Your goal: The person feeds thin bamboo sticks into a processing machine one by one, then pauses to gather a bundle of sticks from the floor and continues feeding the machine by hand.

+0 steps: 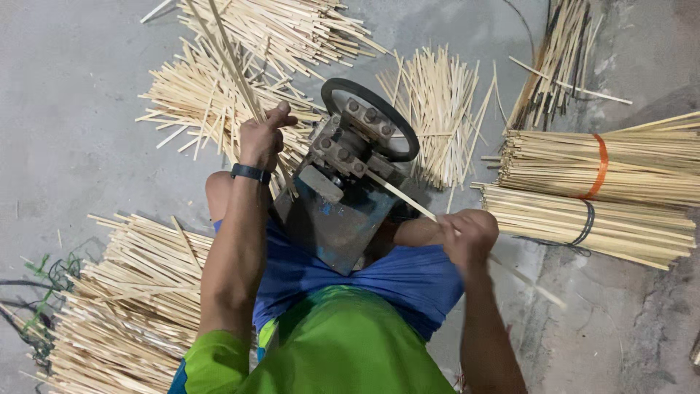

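Left hand [260,138] centre-left of frame, fist clamped round long bamboo strips [227,55], right hand [468,237] right of centre, pinching one strip [405,195] fed into metal cutter [348,182], tied bundles [598,190] at right edge

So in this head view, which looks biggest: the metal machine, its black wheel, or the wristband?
1. Metal machine, between the knees.
2. Black wheel on top of it.
3. Wristband on the left hand, smallest by far.
All lie at similar distance, so the order seems safe.

We are viewing from one head-worn camera, looking steeply down and close over the person's lap, a metal machine [343,193] and the concrete floor [65,109].
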